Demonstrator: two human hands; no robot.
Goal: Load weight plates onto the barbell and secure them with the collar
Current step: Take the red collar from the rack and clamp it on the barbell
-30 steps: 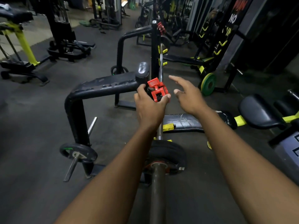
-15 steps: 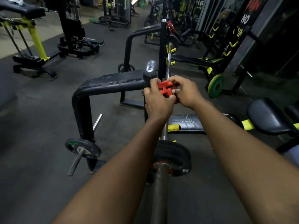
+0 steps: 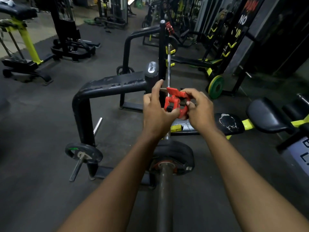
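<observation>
Dull grey steel came first: the barbell (image 3: 164, 195) ran from under my chin away toward the rack, its sleeve end pointing at me. On it sat a black weight plate (image 3: 173, 154), snug against the inner shoulder as far as I could judge, with bare sleeve on my side of it.

Above and beyond the plate I held the red collar (image 3: 175, 102) in the air, off the bar. My left hand (image 3: 156, 114) gripped its left side, thumb hooked under the ring. My right hand (image 3: 199, 111) pinched the right side and the lever, fingers curled. The clamp looked sprung open, though my fingers hid the hinge.

To do it well, I reckoned I should keep the lever fully open, bring the ring down to the sleeve end square to the bar, slide it until it touched the plate, then snap the lever shut.

Farther off stood a green plate (image 3: 216, 87) on another rack.
</observation>
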